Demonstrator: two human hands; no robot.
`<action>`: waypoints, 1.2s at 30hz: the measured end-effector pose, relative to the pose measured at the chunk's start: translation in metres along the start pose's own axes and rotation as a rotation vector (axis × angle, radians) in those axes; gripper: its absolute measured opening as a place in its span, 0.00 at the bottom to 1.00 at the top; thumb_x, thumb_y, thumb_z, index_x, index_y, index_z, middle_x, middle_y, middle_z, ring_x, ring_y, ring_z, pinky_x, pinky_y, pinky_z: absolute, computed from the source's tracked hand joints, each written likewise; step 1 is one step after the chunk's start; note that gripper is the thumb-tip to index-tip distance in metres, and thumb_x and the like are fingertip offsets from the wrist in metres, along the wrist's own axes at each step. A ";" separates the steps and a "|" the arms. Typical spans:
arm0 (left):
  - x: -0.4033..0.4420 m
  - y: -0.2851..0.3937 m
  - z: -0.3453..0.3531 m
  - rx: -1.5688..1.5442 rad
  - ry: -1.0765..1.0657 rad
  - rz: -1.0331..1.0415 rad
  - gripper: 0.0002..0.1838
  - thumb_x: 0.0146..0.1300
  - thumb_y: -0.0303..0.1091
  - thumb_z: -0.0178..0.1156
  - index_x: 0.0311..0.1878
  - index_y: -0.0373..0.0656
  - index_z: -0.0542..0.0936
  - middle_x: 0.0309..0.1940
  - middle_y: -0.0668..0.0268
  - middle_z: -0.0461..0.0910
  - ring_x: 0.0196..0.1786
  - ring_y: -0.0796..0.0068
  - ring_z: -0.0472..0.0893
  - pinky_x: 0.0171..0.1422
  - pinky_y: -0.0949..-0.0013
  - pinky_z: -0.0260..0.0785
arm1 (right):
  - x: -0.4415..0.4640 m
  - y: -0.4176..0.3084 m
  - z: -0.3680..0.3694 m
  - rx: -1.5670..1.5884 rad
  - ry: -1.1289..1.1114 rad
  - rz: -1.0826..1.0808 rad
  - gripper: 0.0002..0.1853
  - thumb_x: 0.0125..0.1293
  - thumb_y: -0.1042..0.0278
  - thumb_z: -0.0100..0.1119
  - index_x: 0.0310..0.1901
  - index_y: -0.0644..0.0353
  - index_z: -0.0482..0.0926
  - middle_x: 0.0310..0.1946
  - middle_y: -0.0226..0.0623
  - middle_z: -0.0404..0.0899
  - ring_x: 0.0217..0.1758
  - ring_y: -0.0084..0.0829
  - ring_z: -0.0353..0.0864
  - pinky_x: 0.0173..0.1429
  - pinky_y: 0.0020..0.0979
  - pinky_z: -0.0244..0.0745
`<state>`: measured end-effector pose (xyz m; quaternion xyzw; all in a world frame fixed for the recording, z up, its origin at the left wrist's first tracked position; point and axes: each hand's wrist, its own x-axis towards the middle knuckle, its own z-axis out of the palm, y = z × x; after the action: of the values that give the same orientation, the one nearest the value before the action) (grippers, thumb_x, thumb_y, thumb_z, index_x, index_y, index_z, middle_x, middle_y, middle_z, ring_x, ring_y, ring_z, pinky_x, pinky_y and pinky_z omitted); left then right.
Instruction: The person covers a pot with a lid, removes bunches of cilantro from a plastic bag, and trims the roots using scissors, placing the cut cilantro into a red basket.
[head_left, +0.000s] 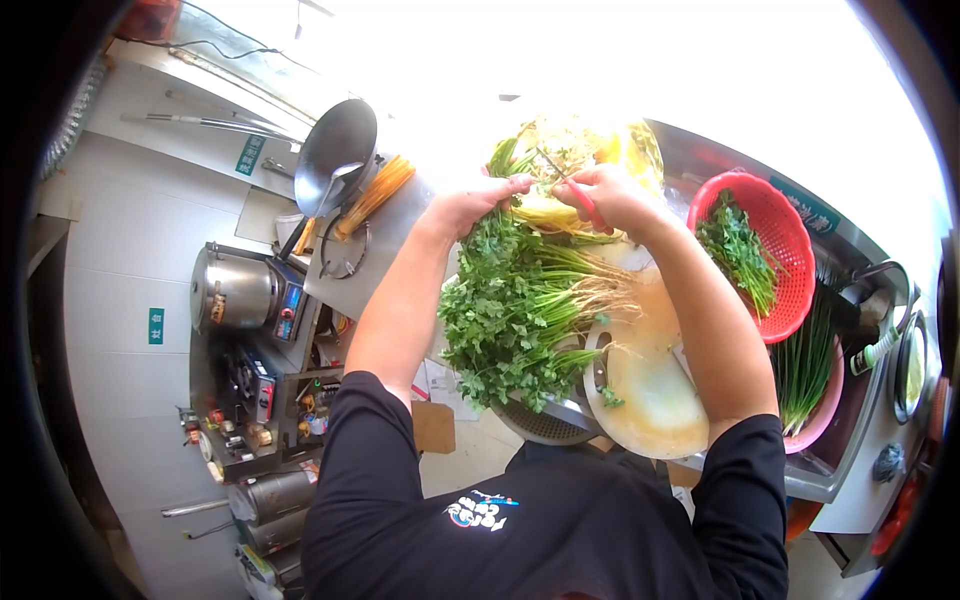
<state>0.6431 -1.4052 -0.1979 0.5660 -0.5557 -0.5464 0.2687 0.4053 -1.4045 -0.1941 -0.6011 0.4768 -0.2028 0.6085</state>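
Note:
My left hand point(478, 203) is closed around leafy green herb stems at the upper edge of a big pile. In my right hand point(617, 198) is a red-handled cutting tool point(584, 203), its thin blade pointing up-left toward my left fingers. Whether it is a knife or scissors I cannot tell. Below both hands lies the bunch of coriander-like herbs point(500, 305), leaves to the left and pale roots to the right. A round, stained cutting board point(655, 390) sits partly under the roots. Beyond my hands, yellowish stems and trimmings point(570, 140) lie against a yellow plastic bag point(635, 150).
To the right, a red colander point(805, 265) holds cut greens, above a pink basin point(828, 400) of long green stalks in the sink. At left stand a wok point(338, 150), a steel pot point(235, 290) and a digital scale point(288, 308). A perforated basket point(540, 425) sits below the herbs.

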 end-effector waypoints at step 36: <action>0.003 -0.007 0.024 0.863 0.352 0.437 0.24 0.61 0.38 0.64 0.59 0.42 0.72 0.36 0.47 0.82 0.41 0.42 0.81 0.44 0.47 0.74 | -0.004 0.012 0.025 -0.590 0.301 -0.280 0.18 0.65 0.52 0.54 0.46 0.57 0.83 0.35 0.49 0.83 0.41 0.49 0.83 0.48 0.44 0.77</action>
<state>0.6223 -1.3988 -0.2111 0.5795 -0.7823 -0.0951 0.2080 0.4201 -1.3857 -0.2082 -0.7737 0.5122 -0.2238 0.2981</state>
